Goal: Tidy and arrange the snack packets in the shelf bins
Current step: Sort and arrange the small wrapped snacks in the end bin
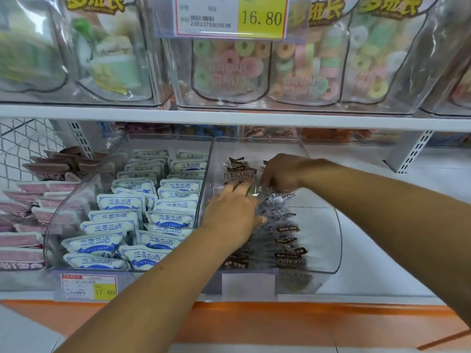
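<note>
My two bare arms reach into a clear bin [328, 225] on the right of a white shop shelf [382, 263]. The bin holds brown packets [288, 240] in clear wrap, lined from its front edge to its back. My left hand [232, 212] lies palm down near the bin's middle, fingers fairly straight and resting on the brown packets. My right hand [283, 171] is just behind it, toward the bin's back, fingers curled down and gripping the brown packets there. Touching on the left, a second bin [76, 197] holds white and blue packets [153, 200] in two rows. Pink packets [23, 240] lie at the shelf's left edge.
</note>
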`<act>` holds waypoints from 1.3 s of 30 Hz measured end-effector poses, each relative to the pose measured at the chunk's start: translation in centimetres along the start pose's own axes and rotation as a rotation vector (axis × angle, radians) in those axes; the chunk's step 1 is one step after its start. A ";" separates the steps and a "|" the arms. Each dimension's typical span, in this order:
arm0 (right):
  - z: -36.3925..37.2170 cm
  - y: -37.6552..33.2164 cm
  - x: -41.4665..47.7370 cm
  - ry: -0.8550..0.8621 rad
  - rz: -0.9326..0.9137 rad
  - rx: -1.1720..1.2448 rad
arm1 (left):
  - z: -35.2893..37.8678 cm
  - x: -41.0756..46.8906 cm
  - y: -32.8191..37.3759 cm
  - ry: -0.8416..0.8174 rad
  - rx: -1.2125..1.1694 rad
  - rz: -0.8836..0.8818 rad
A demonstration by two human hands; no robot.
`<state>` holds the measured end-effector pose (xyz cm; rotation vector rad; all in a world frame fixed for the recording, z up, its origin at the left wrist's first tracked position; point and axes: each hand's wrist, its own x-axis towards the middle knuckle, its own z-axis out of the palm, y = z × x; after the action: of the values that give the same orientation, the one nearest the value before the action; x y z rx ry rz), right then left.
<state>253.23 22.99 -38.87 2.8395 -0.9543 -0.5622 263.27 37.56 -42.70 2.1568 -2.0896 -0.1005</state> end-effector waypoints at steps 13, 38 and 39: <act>-0.3 -1.1 -3.6 -0.132 -0.001 0.167 | 0.1 0.0 0.2 0.034 -0.025 -0.008; 0.8 -0.3 -10.3 0.673 0.054 0.687 | -1.9 -0.5 0.4 0.206 -1.401 -0.239; 1.0 -0.4 -10.7 0.653 0.006 0.593 | -1.9 -0.5 0.3 0.203 -1.422 -0.252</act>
<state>245.19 29.80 -36.48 3.1203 -1.1063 0.7428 263.22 38.15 -40.77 1.3403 -0.9528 -0.9764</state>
